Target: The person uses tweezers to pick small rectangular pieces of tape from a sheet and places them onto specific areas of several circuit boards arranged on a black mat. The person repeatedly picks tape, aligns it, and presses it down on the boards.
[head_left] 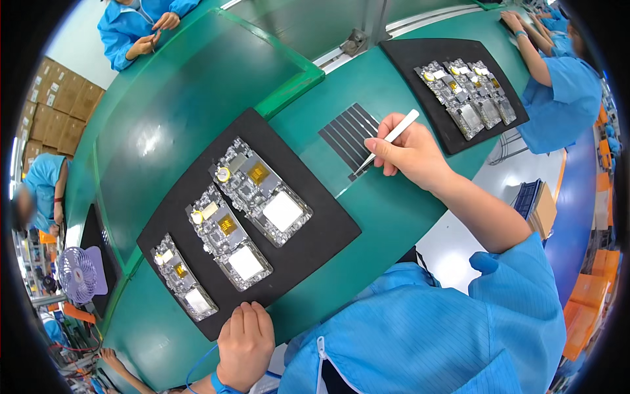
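Observation:
My right hand (408,152) grips white tweezers (394,136), their tip touching a sheet of dark grey strips (348,134) on the green bench. My left hand (245,343) rests flat, fingers together, on the near edge of a black foam mat (308,226). Three silver circuit assemblies lie on that mat: one (261,192) nearest the strips, one (230,238) in the middle, one (184,277) at the left end. Each has a white square pad and a gold patch.
A second black mat (407,56) with several similar assemblies (467,97) lies farther right, in front of a person in blue (558,98). Another person in blue (141,29) sits across the dark green raised panel (190,111). A small fan (80,274) stands at the left.

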Motion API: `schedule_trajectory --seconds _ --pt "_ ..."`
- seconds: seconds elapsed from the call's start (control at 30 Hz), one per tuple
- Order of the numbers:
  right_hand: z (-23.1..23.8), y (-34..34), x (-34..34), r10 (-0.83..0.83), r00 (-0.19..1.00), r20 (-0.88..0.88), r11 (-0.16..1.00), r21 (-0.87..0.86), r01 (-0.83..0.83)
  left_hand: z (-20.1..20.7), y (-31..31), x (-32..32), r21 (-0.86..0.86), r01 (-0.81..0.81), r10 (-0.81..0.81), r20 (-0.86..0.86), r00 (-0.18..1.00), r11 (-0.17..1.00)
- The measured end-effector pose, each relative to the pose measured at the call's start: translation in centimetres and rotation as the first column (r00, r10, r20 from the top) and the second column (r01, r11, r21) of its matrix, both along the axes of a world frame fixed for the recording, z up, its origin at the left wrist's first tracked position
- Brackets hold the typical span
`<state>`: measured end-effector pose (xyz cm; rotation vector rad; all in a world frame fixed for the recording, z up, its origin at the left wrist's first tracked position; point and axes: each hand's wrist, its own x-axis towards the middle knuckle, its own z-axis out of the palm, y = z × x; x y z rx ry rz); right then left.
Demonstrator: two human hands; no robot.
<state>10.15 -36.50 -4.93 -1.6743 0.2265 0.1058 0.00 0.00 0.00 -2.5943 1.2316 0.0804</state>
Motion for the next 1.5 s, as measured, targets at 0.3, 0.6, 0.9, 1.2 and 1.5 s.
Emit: schedule_trajectory --seconds 0.3,0.6,0.9,1.2,1.5 --pt "-0.2 0.8 -0.2 -0.069 0.995 0.067 0.995 -0.065 0.074 -1.3 -12.5 7.1 -0.569 0.057 -0.164 -0.138 0.977 0.82" --pt "-0.4 0.6 -0.2 -0.057 0.997 0.059 0.998 0.043 0.055 -4.8 -14.6 9.1 -0.545 0.025 -0.138 -0.169 0.976 0.838" --pt "-1.1 0.8 -0.1 -0.067 0.991 0.113 0.997 -0.028 0.071 -5.0 -14.6 9.1 -0.585 0.002 -0.13 -0.176 0.976 0.811" --pt "-0.9 1.1 -0.1 -0.061 0.992 0.111 0.998 0.016 0.06 -5.4 -14.7 8.8 -0.558 0.043 -0.137 -0.128 0.982 0.829" --pt "-1.7 1.1 -0.9 -0.06 0.951 0.304 0.987 0.158 0.012 -5.5 -14.2 8.8 -0.589 0.016 -0.123 -0.143 0.982 0.808"
